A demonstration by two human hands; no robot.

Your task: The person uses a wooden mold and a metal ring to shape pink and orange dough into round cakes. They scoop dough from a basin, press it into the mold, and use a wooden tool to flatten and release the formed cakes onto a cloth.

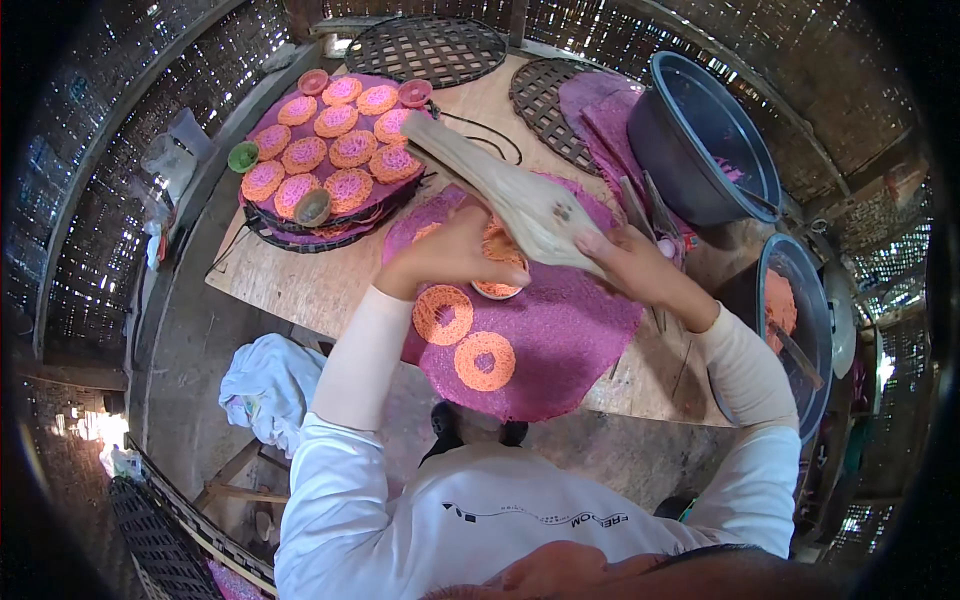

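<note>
My right hand [640,265] grips the near end of a long pale wooden press [520,195], which slants up to the far left. Under it, my left hand [455,250] curls around a round pale-rimmed mould [497,291] with orange strands in it; the press hides part of its fingers. Two rings of orange strands, one [442,315] by my left wrist and another [485,361] nearer me, lie on a purple mesh sheet [580,330]. A further orange piece [426,231] shows partly behind my left hand.
Back left, a round tray [290,232] bears several orange-and-pink rounds and small coloured cups. Woven racks [425,50] lie behind. A big dark tub [690,140] stands right, beside a basin [815,300] with orange dough. A white cloth [270,385] hangs left of the wooden table [290,290].
</note>
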